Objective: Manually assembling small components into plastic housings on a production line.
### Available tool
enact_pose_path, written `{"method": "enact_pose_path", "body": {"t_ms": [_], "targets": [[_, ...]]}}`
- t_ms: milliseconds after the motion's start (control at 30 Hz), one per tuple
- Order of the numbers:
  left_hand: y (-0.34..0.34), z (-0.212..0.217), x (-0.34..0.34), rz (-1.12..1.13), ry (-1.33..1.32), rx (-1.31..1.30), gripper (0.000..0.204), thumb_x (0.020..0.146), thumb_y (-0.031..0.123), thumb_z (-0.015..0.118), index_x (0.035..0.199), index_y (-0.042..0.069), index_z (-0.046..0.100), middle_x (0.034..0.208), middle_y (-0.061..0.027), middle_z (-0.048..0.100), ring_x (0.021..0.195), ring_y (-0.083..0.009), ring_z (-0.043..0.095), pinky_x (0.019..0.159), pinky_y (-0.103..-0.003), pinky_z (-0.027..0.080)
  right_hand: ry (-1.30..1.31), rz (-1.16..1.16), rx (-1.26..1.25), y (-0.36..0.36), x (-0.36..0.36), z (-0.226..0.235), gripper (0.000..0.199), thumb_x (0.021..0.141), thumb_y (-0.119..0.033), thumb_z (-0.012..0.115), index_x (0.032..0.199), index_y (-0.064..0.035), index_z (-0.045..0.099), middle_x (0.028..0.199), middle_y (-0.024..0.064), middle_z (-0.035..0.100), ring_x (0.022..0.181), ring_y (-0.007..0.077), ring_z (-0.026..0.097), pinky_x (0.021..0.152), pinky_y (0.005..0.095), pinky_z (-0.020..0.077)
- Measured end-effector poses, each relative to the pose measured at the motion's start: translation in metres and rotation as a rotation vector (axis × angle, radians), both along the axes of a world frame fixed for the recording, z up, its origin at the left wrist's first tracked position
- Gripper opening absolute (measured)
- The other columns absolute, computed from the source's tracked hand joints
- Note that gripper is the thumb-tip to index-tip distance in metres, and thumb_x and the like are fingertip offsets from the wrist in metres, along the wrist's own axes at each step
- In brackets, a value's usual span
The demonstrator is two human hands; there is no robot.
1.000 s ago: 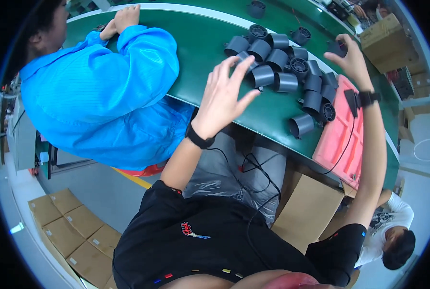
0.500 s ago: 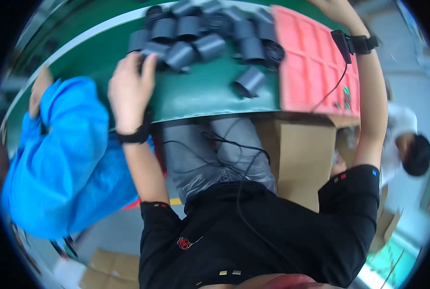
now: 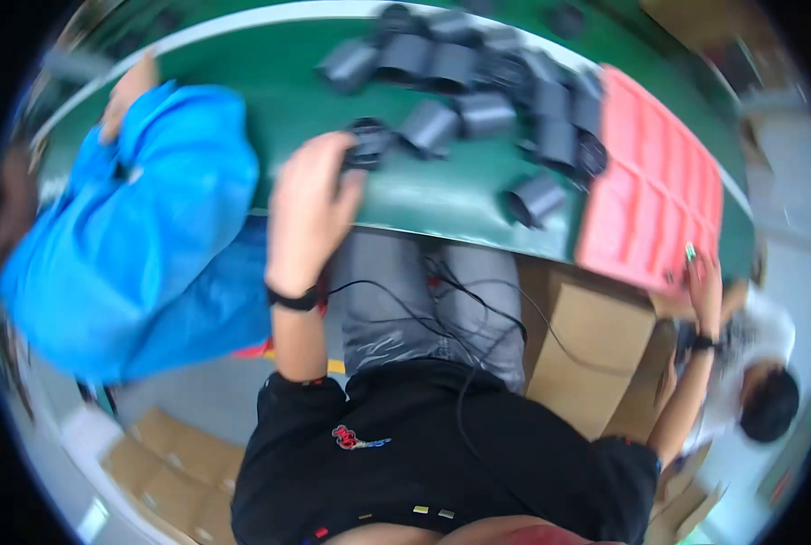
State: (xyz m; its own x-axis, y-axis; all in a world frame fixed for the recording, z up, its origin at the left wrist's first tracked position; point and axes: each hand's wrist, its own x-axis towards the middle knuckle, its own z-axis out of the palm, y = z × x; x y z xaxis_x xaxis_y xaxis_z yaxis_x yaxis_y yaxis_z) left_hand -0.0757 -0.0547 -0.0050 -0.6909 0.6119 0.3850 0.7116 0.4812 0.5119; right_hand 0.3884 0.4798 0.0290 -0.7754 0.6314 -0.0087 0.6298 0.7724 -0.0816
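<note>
My left hand (image 3: 307,213) has its fingers and thumb around the edge of a dark grey cylindrical housing (image 3: 369,143), whose ribbed inside faces up. This housing sits at the table's near side, apart from the group. Far to the right, my right hand (image 3: 703,283) is at the near corner of a pink ridged tray (image 3: 642,195). Its fingertips are closed at a small green part (image 3: 691,252); blur partly obscures the grip. Several more dark grey housings (image 3: 451,65) lie clustered on the green table, and one single housing (image 3: 537,198) lies nearer the front edge.
A person in a blue sleeve (image 3: 142,227) works close at my left. An open cardboard box (image 3: 592,350) stands below the table edge at right, with another person (image 3: 760,363) beyond. Black cables (image 3: 464,286) hang across my lap.
My right hand has come down from the far right to the tray's near corner. My left hand has drawn one housing away from the cluster. The whole view has shifted.
</note>
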Motion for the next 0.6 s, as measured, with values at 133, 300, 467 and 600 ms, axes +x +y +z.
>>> {"method": "enact_pose_path", "body": {"t_ms": [133,300,467,600], "targets": [[0.005,0.002,0.009,-0.011,0.013,0.115,0.048,0.083,0.030,0.084,0.117,0.005,0.061,0.114,-0.0153,0.068,0.109,-0.0374,0.065,0.093,-0.046,0.051,0.025,0.046,0.026,0.020,0.015,-0.002,0.039,0.099,-0.022,0.066,0.131,0.0002,0.064,0.119,0.0278,0.063,0.114,0.0426,0.062,0.100,0.0496,0.0484],[0.007,-0.010,0.025,0.071,-0.097,0.155,0.050,0.084,0.035,0.083,0.117,0.006,0.061,0.121,-0.0158,0.064,0.110,-0.0377,0.063,0.093,-0.045,0.051,0.070,0.023,-0.054,0.020,-0.008,-0.016,0.031,0.101,-0.019,0.065,0.125,0.0006,0.067,0.113,0.0240,0.061,0.097,0.0366,0.061,0.091,0.0453,0.0492],[0.013,-0.028,0.030,0.084,-0.010,0.293,0.063,0.081,0.041,0.086,0.127,0.007,0.057,0.133,-0.0169,0.056,0.112,-0.0390,0.061,0.094,-0.047,0.051,0.106,0.135,0.018,0.026,-0.005,-0.019,0.024,0.101,-0.018,0.065,0.116,0.0000,0.070,0.103,0.0207,0.060,0.091,0.0323,0.060,0.086,0.0407,0.0501],[0.024,-0.022,0.034,0.096,0.029,0.188,0.070,0.081,0.047,0.085,0.131,0.008,0.056,0.137,-0.0171,0.054,0.113,-0.0389,0.061,0.094,-0.047,0.051,0.005,0.214,-0.037,0.060,0.009,-0.019,0.024,0.105,-0.016,0.061,0.123,0.0003,0.065,0.110,0.0205,0.065,0.099,0.0287,0.064,0.094,0.0379,0.0515]]}}
